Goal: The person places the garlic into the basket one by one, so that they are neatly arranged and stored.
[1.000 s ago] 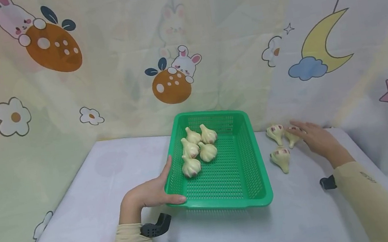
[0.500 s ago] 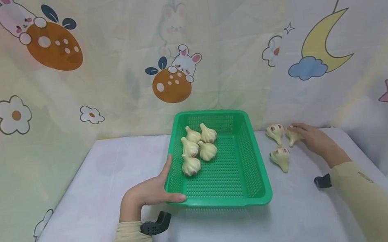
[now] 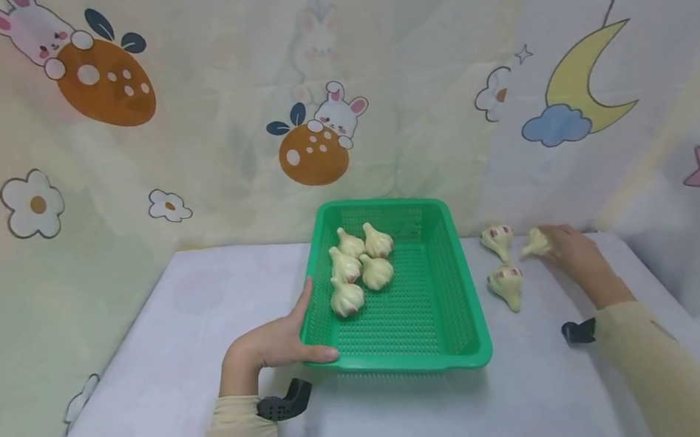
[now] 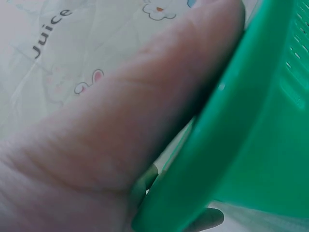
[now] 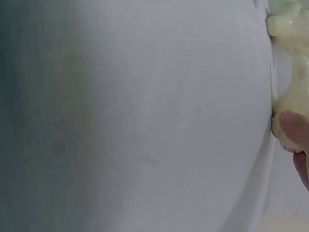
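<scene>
A green plastic basket (image 3: 404, 365) stands in the middle of the table, with several pale garlic bulbs (image 3: 376, 271) grouped in its left half. My left hand (image 3: 271, 343) grips its near left corner, the thumb lying along the front rim. In the left wrist view, fingertips (image 4: 210, 218) show below the rim. Over at the right, my right hand (image 3: 577, 257) holds a garlic bulb (image 3: 534, 243) by its round end, stem pointing left. The right wrist view shows a finger (image 5: 295, 126) pressed on that bulb; the other fingers are mostly out of frame.
Two more garlic bulbs, one at the back (image 3: 497, 241) and one in front (image 3: 507, 286), lie between the basket and my right hand. A patterned cloth (image 3: 208, 119) hangs right behind the white table (image 3: 202, 314) and along its sides.
My right hand has come down onto the rightmost garlic bulb and taken hold of it, turning its stem leftward. The left hand and basket have stayed in place.
</scene>
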Available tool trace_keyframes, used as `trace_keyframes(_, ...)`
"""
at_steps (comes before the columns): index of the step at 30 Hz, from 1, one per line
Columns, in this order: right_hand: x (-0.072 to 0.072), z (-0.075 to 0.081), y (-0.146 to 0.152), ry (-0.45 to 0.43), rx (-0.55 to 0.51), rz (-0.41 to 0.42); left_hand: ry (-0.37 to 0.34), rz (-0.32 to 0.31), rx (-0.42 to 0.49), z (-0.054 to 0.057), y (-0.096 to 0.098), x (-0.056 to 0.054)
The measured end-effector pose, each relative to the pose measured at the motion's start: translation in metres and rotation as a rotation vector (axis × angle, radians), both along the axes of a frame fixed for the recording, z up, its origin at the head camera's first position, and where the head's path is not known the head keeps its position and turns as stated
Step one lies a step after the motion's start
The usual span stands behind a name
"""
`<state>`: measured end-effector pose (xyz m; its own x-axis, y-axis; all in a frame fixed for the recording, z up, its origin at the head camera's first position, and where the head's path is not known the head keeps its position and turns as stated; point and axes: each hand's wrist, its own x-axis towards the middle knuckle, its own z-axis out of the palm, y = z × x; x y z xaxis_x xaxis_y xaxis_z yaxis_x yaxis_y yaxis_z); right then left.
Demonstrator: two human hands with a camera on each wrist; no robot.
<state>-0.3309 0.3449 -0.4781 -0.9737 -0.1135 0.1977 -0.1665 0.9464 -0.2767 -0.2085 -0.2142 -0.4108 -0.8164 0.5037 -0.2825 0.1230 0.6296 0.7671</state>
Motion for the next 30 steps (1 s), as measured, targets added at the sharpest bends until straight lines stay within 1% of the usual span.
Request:
trace_keyframes(4, 0.004, -0.006, 0.005, -0.099, -0.080, -0.118, -0.004, 0.001, -0.013, -0.002, 0.001, 0.001)
trace_keyframes(6, 0.005, -0.008, 0.004, -0.111, -0.109, -0.155, 0.002, 0.006, -0.018, -0.003, 0.000, 0.001)
trace_keyframes(9, 0.009, -0.009, 0.003, -0.096, -0.153, -0.198, 0.006, 0.011, -0.022, -0.003, 0.000, 0.001)
trace_keyframes(12, 0.013, -0.008, 0.002, -0.063, -0.179, -0.229, 0.008, 0.014, -0.026, -0.001, 0.000, 0.001)
trace_keyframes(16, 0.020, -0.009, 0.002, -0.030, -0.217, -0.280, 0.012, 0.005, -0.011, 0.000, 0.001, 0.001)
trace_keyframes(19, 0.023, -0.011, 0.001, -0.040, -0.266, -0.332, 0.014, 0.004, -0.001, 0.000, 0.002, 0.001)
trace_keyframes(26, 0.029, -0.015, -0.002, -0.113, -0.398, -0.481, 0.003, 0.016, -0.009, -0.001, 0.002, 0.001)
trace_keyframes(30, 0.033, -0.012, -0.007, -0.097, -0.421, -0.515, 0.004, 0.016, -0.007, -0.001, 0.001, 0.000)
